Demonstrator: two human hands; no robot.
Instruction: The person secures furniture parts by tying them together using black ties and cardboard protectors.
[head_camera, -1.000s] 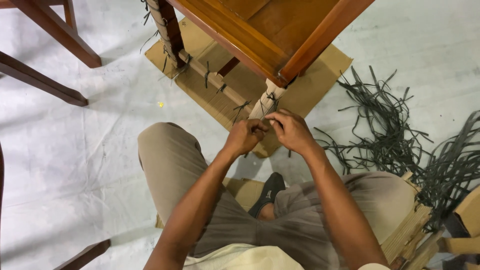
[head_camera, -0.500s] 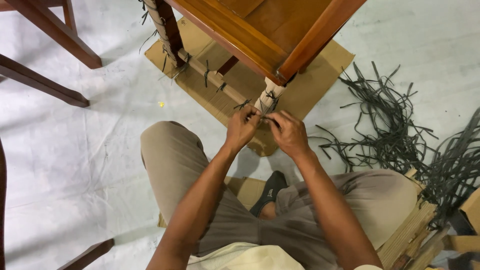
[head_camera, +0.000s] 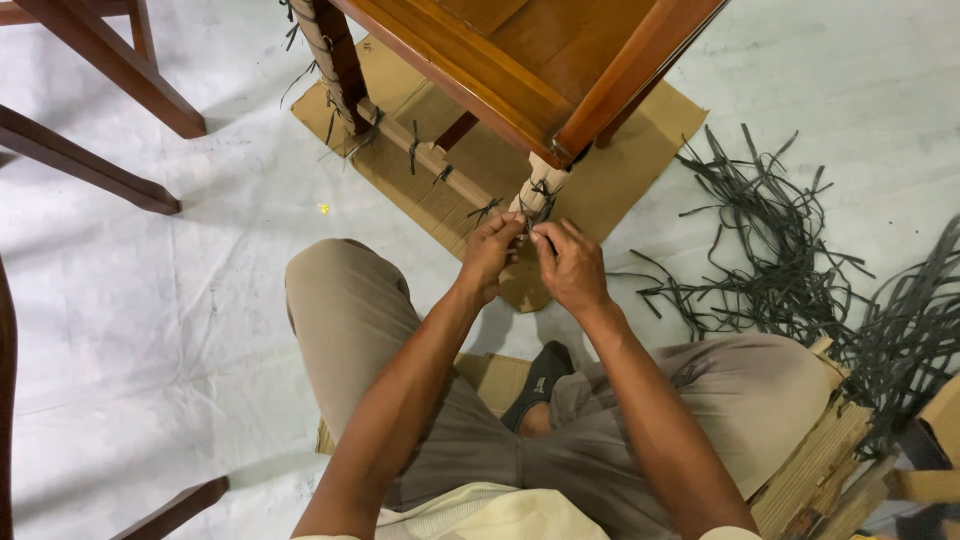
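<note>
The person sits on the floor with both forearms stretched forward and converging, wrists nearly meeting. The left hand (head_camera: 492, 255) and the right hand (head_camera: 570, 265) are knuckles-up, fingertips pressed together at the base of the wrapped furniture leg (head_camera: 537, 195). The fingers of both hands are pinched on a thin dark strip (head_camera: 527, 222) right against the pale wrapping of that leg; how much strip each hand holds is hidden under the fingers.

Just beyond the fingers rises the brown wooden furniture frame (head_camera: 560, 70), and under it lies a flat cardboard sheet (head_camera: 640, 150). Well off to the right of the fingers, a loose heap of dark strips (head_camera: 790, 270) sprawls over the white floor covering (head_camera: 150, 330). Beyond and left of the fingers, a second wrapped leg (head_camera: 335, 60) stands on the cardboard.
</note>
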